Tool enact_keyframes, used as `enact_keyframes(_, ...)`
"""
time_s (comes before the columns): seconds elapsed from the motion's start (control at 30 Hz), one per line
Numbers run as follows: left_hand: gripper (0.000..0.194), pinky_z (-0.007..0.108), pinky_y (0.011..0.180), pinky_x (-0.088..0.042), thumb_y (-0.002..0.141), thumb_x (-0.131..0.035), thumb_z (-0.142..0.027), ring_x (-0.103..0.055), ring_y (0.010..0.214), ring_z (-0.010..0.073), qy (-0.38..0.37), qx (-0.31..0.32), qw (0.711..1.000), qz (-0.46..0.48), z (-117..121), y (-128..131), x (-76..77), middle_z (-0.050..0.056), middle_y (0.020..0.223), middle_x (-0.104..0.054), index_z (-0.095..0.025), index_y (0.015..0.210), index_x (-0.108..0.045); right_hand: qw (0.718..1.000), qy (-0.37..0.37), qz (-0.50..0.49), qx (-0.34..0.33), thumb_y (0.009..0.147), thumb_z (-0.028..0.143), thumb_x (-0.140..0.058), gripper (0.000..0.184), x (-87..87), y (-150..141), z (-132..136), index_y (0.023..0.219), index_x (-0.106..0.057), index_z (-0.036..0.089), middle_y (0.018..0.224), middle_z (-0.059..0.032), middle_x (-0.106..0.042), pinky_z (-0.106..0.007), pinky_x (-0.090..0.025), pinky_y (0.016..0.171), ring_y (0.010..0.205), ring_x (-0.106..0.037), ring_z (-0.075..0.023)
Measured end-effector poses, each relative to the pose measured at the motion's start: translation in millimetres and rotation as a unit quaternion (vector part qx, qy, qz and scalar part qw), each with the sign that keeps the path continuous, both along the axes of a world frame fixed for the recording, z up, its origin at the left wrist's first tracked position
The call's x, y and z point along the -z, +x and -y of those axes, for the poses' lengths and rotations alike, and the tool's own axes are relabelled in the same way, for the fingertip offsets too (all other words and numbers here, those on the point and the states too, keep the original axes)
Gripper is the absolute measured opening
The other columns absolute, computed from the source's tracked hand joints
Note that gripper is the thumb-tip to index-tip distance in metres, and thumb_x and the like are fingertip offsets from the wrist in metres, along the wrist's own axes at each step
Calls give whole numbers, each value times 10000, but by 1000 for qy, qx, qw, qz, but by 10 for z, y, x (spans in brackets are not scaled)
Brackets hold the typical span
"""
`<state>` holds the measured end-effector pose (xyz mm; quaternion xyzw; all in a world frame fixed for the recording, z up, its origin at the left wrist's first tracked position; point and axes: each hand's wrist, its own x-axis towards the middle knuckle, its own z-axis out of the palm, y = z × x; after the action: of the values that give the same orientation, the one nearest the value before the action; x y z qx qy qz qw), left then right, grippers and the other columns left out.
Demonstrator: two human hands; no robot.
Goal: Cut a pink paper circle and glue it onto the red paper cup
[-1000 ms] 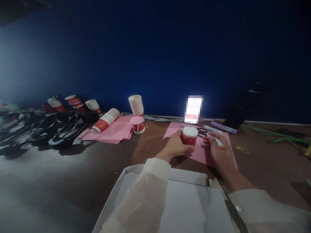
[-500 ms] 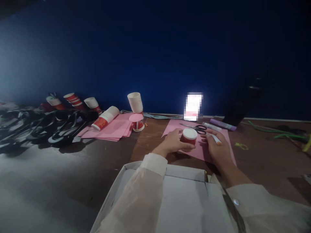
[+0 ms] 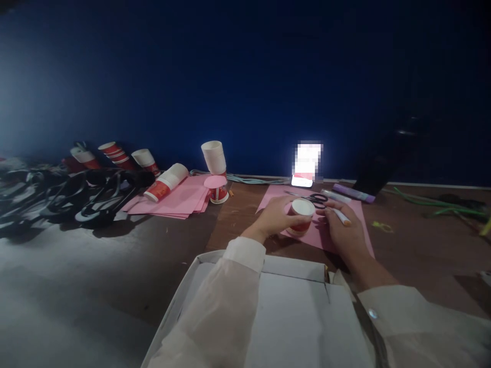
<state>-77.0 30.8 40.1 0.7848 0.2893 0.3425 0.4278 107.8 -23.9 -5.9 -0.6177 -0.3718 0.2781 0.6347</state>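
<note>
My left hand (image 3: pixel 276 219) is wrapped round a small red-and-white paper cup (image 3: pixel 301 216) standing upside down on a pink paper sheet (image 3: pixel 347 229). My right hand (image 3: pixel 342 232) rests on the same sheet just right of the cup, fingers curled on a white marker (image 3: pixel 340 216) whose tip points toward the cup. Both sleeves are white.
Black scissors (image 3: pixel 314 198) and a purple pen (image 3: pixel 352 192) lie beyond the sheet by a bright lit screen (image 3: pixel 308 162). A stack of pink paper (image 3: pixel 180 201) with more paper cups (image 3: pixel 214 157) lies left, dark cables (image 3: pixel 76 194) farther left. A white open box (image 3: pixel 291 317) sits in front.
The cup has gone down onto the pink sheet and is tipped a little, my left hand still round it. My right hand with the marker has drawn closer to it.
</note>
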Motion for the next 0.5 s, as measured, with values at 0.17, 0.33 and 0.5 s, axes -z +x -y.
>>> enact_keyframes(0.17,508,376,967,-472,757,-803,-420,-638,1107,244,-16,-35,999,-20,14,-2,14,95,1222,-718,-206,1205,-699,1000,-3,8,-5,766,431,-717,241,-29,-15,25,959,-683,292,825,-45,-751,-426,-619,627,680,-710,-237)
enact_keyframes(0.33,506,377,976,-471,756,-800,-419,-634,1113,243,-33,-35,998,-30,42,15,-12,84,1228,-715,-214,1206,-693,1000,-3,5,-5,759,418,-711,241,-51,-27,32,958,-682,285,826,-41,-752,-402,-618,599,679,-714,-237)
enact_keyframes(0.5,557,415,1005,-466,750,-805,-451,-621,1139,263,-59,-22,998,-21,86,38,-45,97,1228,-707,-215,1240,-679,1000,-7,27,0,755,372,-689,194,-108,-51,60,927,-686,283,824,-38,-750,-381,-620,604,678,-713,-226)
